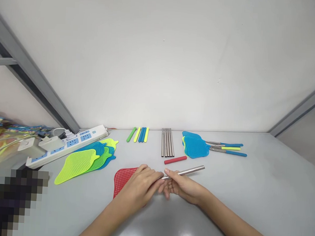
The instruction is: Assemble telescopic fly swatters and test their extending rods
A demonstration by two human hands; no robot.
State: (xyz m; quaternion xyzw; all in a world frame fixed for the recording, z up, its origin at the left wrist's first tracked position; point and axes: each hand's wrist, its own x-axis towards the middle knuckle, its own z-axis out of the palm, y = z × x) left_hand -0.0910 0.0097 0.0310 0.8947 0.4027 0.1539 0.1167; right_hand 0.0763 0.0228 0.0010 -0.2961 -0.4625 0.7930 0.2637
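My left hand (pixel 144 183) is closed over the narrow end of a red perforated fly swatter head (pixel 123 178), hiding part of it. In my right hand (pixel 185 186) lies a silver metal tube (pixel 193 170), pinched under the thumb and slanting up to the right. The tube's near end meets the fingertips of my left hand, where the swatter's neck is covered; I cannot tell whether the two are joined. Just beyond my hands, a red handle sleeve (pixel 175 160) rests on the table.
Several metal tubes (pixel 167 143) and colored handle sleeves (pixel 142 135) stand in rows near the wall. Swatters with handles (pixel 197 147) are piled at right. Loose swatter heads (pixel 77 164) overlap at left beside a power strip (pixel 92 135) with plugged-in adapters; plastic bags (pixel 4 137) lie farther left.
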